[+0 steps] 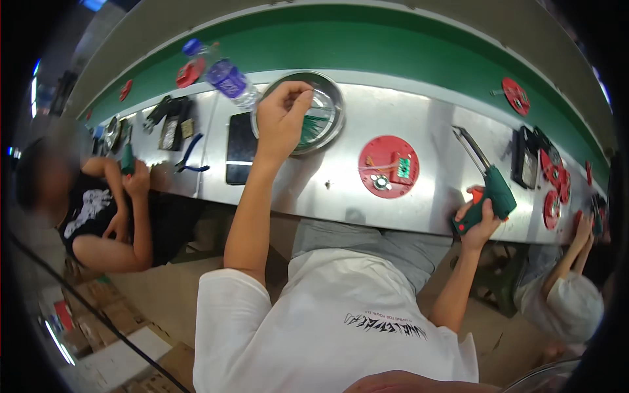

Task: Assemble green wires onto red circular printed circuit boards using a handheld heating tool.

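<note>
My left hand [286, 116] is raised over a round steel bowl [337, 124] with thin green wires [313, 128] lying in it. Its thumb and fingers are pinched together, and whatever they hold is too small to make out. In my right hand [481, 226] is a green soldering gun [499, 196] with a red trigger, gripped by its handle. The gun's long metal tip points up and to the left over the steel table. Between my hands lies a round red disc [373, 147] carrying a small green circuit board [405, 168], a round metal part and thin wires.
A black phone [240, 150] and a clear water bottle [230, 82] are left of the bowl. Blue-handled pliers [191, 156] lie further left, near a co-worker [98, 209] holding a green tool. Black boxes [526, 157] and red discs [552, 209] stand at right, beside another co-worker [563, 295].
</note>
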A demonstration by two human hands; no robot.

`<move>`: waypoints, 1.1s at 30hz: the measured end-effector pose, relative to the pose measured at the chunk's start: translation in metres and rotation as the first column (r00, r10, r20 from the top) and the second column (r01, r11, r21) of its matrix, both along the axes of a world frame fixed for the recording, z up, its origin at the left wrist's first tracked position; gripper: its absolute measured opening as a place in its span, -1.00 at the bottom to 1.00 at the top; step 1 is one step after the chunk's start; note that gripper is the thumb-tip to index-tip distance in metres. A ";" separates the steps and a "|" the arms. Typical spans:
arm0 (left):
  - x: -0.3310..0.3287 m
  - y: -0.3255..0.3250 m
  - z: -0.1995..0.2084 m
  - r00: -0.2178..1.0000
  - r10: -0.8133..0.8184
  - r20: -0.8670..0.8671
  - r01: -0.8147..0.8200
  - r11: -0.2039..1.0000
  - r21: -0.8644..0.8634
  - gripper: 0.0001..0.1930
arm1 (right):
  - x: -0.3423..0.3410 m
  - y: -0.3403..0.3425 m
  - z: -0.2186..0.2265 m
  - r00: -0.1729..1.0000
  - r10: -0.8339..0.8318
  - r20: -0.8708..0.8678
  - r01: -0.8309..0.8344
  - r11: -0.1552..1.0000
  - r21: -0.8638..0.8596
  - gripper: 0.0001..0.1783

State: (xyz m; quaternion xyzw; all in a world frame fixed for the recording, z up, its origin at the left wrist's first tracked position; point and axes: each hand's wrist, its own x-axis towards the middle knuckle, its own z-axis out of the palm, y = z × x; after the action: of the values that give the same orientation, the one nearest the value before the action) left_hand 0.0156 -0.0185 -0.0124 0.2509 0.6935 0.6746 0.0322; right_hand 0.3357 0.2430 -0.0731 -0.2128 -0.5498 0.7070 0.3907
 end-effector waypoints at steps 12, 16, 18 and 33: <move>0.120 0.047 -0.042 0.874 -0.204 -0.441 0.071 0.952 -0.299 -0.91 | 0.048 -0.051 0.011 0.935 0.068 0.348 -0.194 0.921 0.339 -0.74; 0.124 0.057 -0.061 0.785 -0.192 -0.589 -0.010 0.946 -0.323 -0.89 | 0.042 -0.056 0.015 0.919 0.138 0.369 -0.274 0.897 0.346 -0.78; 0.126 0.059 -0.063 0.785 -0.187 -0.590 -0.020 0.945 -0.326 -0.89 | 0.043 -0.057 0.013 0.922 0.130 0.366 -0.258 0.908 0.330 -0.79; 0.122 0.061 -0.074 0.762 -0.147 -0.631 -0.059 0.954 -0.294 -0.88 | 0.039 -0.054 0.011 0.914 0.159 0.374 -0.243 0.951 0.189 -0.77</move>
State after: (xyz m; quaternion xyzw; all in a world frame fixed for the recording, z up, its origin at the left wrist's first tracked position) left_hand 0.1378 0.0429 -0.0865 0.4765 0.7487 0.4339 -0.1552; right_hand 0.3743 0.1885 -0.0621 -0.2316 -0.7089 0.6245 0.2319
